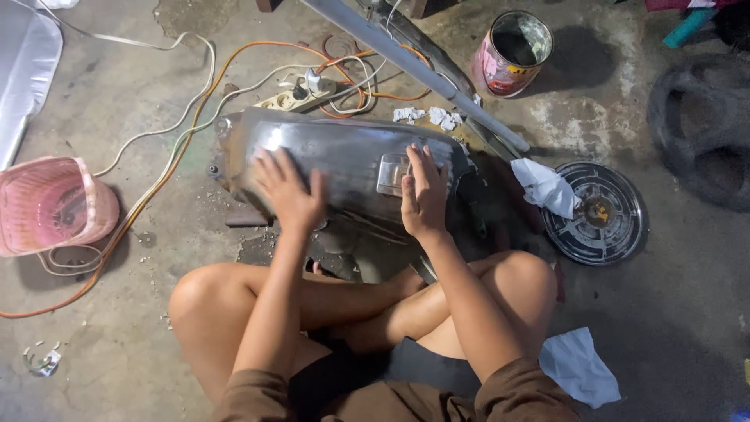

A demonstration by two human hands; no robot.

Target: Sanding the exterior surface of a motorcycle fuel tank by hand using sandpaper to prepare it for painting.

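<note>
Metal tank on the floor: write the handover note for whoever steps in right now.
Left hand: flat on the dark metal tank, on its left half, fingers spread, holding nothing.
Right hand: flat on the tank's right half, fingertips by the small square plate.
The tank lies on its side on the concrete floor, in front of the crossed legs.
Nearby: power strip with cords behind it, paint can, round metal disc with a white rag, pink basket.
Done: parts of the tank's surface show bare and shiny.
Left: I cannot tell how much remains.
</note>
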